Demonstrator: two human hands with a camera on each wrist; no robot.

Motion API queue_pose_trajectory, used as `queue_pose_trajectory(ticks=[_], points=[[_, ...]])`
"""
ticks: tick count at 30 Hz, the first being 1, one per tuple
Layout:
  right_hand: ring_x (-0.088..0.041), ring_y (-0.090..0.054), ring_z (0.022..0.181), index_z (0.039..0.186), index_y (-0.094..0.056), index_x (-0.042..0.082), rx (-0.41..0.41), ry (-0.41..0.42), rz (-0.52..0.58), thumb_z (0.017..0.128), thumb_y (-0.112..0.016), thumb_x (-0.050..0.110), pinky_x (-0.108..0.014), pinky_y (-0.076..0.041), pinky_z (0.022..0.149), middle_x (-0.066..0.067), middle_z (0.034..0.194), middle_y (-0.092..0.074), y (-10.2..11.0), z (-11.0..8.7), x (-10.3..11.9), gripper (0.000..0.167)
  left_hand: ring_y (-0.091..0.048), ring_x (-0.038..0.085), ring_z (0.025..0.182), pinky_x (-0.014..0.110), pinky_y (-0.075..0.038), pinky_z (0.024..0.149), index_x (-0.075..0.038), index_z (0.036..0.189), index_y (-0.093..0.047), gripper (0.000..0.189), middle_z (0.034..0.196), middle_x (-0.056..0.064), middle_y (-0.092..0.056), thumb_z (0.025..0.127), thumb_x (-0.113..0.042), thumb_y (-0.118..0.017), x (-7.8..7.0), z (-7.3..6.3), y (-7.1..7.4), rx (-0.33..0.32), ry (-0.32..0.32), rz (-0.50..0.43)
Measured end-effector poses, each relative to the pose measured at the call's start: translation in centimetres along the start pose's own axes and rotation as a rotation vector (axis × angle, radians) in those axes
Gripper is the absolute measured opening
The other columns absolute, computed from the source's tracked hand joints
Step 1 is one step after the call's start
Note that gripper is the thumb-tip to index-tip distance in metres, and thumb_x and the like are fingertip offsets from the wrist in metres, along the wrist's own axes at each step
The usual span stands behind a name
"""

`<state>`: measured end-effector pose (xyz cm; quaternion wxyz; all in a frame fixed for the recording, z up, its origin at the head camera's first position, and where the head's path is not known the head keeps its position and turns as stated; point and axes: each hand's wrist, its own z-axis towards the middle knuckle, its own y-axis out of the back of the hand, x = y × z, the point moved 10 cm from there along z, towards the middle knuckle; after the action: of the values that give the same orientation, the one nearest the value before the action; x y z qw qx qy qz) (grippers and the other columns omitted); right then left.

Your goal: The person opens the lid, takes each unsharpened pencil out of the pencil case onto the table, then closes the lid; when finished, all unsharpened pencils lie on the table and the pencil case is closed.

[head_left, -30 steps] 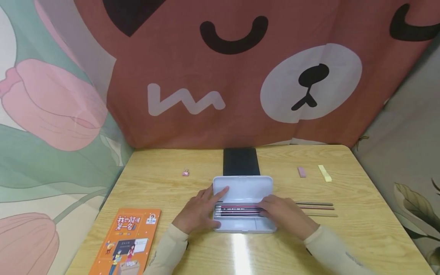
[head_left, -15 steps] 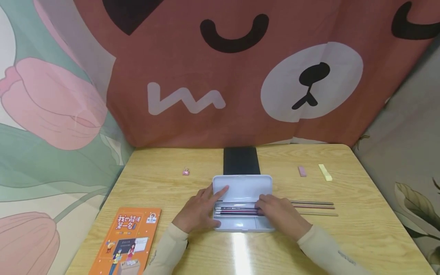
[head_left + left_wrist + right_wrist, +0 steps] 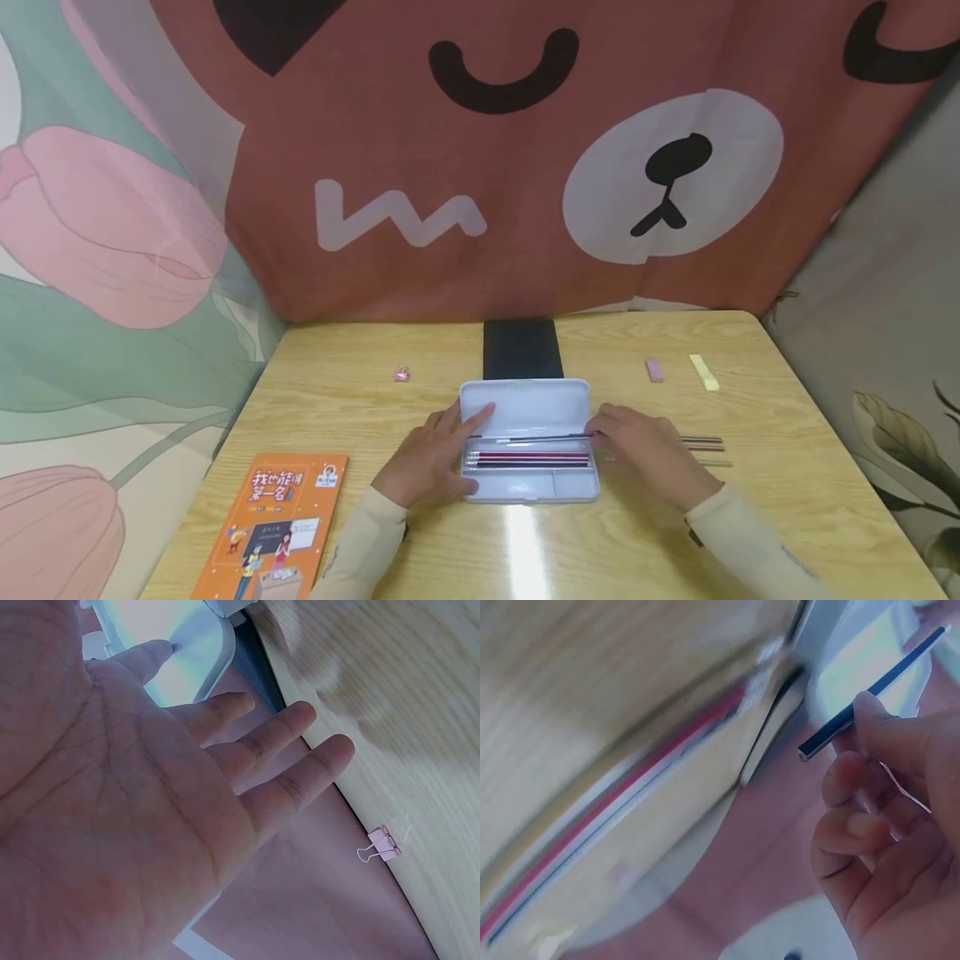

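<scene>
A white pencil case (image 3: 525, 408) lies open in front of me, lid raised at the back. Several striped pencils (image 3: 528, 459) with pale ends lie side by side in its tray. My left hand (image 3: 423, 467) steadies the case's left end, its index finger against the inside of the lid and its thumb at the front corner; in the left wrist view its fingers are spread and straight. At the case's right end my right hand (image 3: 648, 454) pinches a dark pencil (image 3: 885, 682) between thumb and fingers. This pencil spans the back of the tray, near the hinge.
Several thin pencils (image 3: 708, 449) lie on the table right of the case, partly behind the right hand. Beyond are a purple eraser (image 3: 655, 371) and a yellow strip (image 3: 704, 372). A black flat item (image 3: 522, 348), pink binder clip (image 3: 402, 374) and orange book (image 3: 273, 525) also lie there.
My right hand has moved from over the pencils in the tray to the right and slightly back. A dark pencil is now visible in its grip. The left hand stays on the case.
</scene>
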<state>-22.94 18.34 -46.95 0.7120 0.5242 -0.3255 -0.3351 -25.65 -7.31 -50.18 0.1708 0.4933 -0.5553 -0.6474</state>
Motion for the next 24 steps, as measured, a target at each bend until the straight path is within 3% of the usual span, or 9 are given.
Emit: queue_pose_trajectory(ticks=[4, 9, 14, 20, 24], points=[[-0.006, -0.07, 0.087, 0.109, -0.081, 0.026, -0.012, -0.083, -0.04, 0.096, -0.084, 0.01, -0.024, -0.047, 0.054, 0.013, 0.101, -0.071, 1.6, -1.1, -3.1, 0.021, -0.045, 0.048, 0.153, 0.066, -0.045, 0.12, -0.03, 0.176, -0.033, 0.111, 0.18, 0.019, -0.03, 0.085, -0.03, -0.097, 0.2, -0.1, 0.0, -0.003, -0.005, -0.003], [0.006, -0.05, 0.064, 0.108, -0.081, 0.027, -0.022, -0.155, -0.066, 0.098, -0.082, 0.009, -0.023, -0.034, 0.045, 0.014, 0.097, -0.07, 3.1, -3.5, -7.0, 0.021, -0.044, 0.048, 0.153, 0.067, -0.045, 0.12, -0.03, 0.176, -0.033, 0.111, 0.18, 0.022, -0.03, 0.085, -0.03, -0.097, 0.2, 0.0, -0.1, 0.008, -0.004, -0.01], [0.007, -0.042, 0.061, 0.11, -0.082, 0.026, -0.01, -0.193, -0.077, 0.095, -0.084, 0.008, -0.024, -0.034, 0.045, 0.012, 0.1, -0.073, 3.6, -5.4, -10.1, 0.024, -0.045, 0.049, 0.153, 0.067, -0.046, 0.119, -0.03, 0.175, -0.033, 0.111, 0.179, 0.023, -0.031, 0.085, -0.031, -0.098, 0.1, 0.0, 0.0, 0.009, -0.001, 0.002], [0.004, -0.039, 0.059, 0.111, -0.082, 0.021, 0.055, -0.251, -0.059, 0.096, -0.083, 0.006, -0.024, -0.035, 0.046, 0.006, 0.103, -0.076, 2.4, -6.7, -12.7, 0.021, -0.045, 0.049, 0.153, 0.067, -0.046, 0.118, -0.031, 0.176, -0.032, 0.112, 0.179, 0.022, -0.03, 0.085, -0.032, -0.098, 0.3, 0.1, -0.1, 0.004, -0.007, 0.004], [0.003, -0.046, 0.062, 0.108, -0.082, 0.023, 0.087, -0.265, -0.045, 0.096, -0.084, 0.008, -0.026, -0.039, 0.049, 0.008, 0.098, -0.074, 1.4, -7.1, -13.7, 0.019, -0.044, 0.049, 0.154, 0.067, -0.046, 0.119, -0.031, 0.176, -0.032, 0.112, 0.18, 0.021, -0.03, 0.085, -0.032, -0.098, 0.3, 0.1, -0.2, 0.006, -0.005, -0.004]])
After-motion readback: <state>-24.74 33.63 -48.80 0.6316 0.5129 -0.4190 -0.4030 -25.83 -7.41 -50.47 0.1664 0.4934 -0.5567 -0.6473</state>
